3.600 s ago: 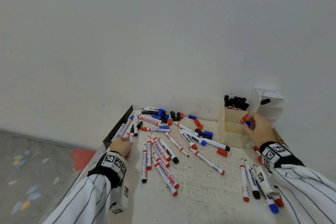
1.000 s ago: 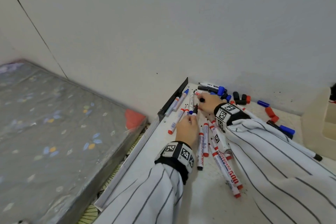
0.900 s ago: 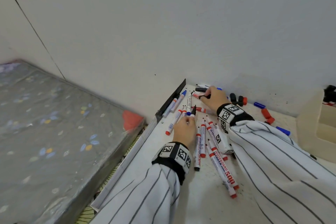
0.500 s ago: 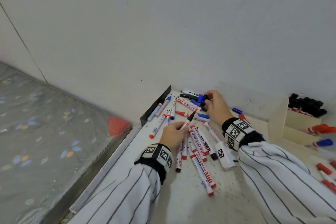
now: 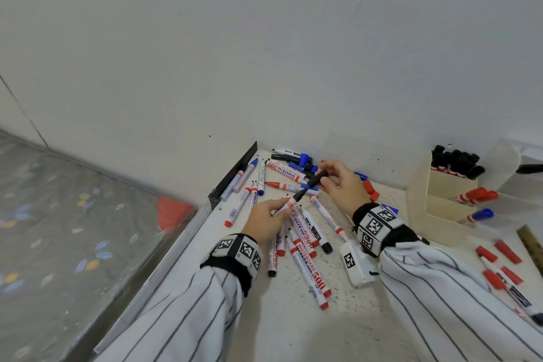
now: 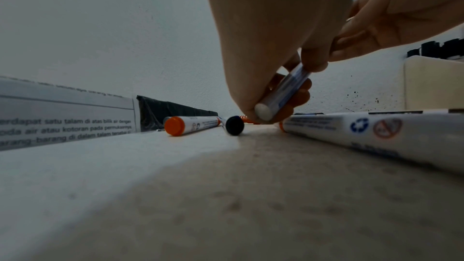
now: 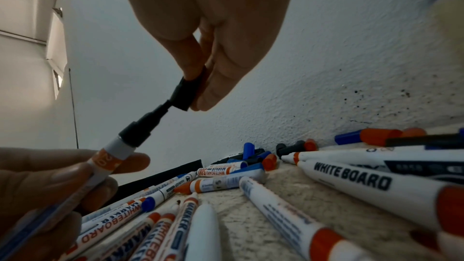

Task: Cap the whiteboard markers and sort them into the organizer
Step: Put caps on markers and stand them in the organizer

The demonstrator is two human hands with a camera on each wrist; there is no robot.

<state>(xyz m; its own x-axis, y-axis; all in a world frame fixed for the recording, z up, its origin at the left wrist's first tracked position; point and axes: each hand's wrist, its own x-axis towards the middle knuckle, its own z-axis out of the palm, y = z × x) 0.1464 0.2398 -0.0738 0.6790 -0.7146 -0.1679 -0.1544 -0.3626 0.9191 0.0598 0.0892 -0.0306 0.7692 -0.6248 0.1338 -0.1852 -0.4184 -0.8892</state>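
My left hand (image 5: 269,219) grips an uncapped black-tipped marker (image 5: 291,202) (image 7: 118,149) (image 6: 281,91) above the table, its nib pointing up and right. My right hand (image 5: 338,184) pinches a black cap (image 5: 318,179) (image 7: 187,91) between thumb and fingers. The cap's mouth meets the nib tip in the right wrist view. The cream organizer (image 5: 440,203) stands at the right by the wall, with black-capped markers (image 5: 455,160) in its back tier, red ones (image 5: 477,194) in the middle and a blue one (image 5: 479,215) in front.
Several red, blue and black markers (image 5: 305,247) and loose caps (image 5: 368,188) lie scattered on the white table (image 5: 338,317). More red markers (image 5: 499,267) lie at the right. A black strip (image 5: 232,175) edges the table's left side. A patterned mattress (image 5: 73,229) lies left.
My right hand came from the organizer to the far caps, picked up a black cap and drew back. My left hand lifted the black-tipped marker off the table towards it.
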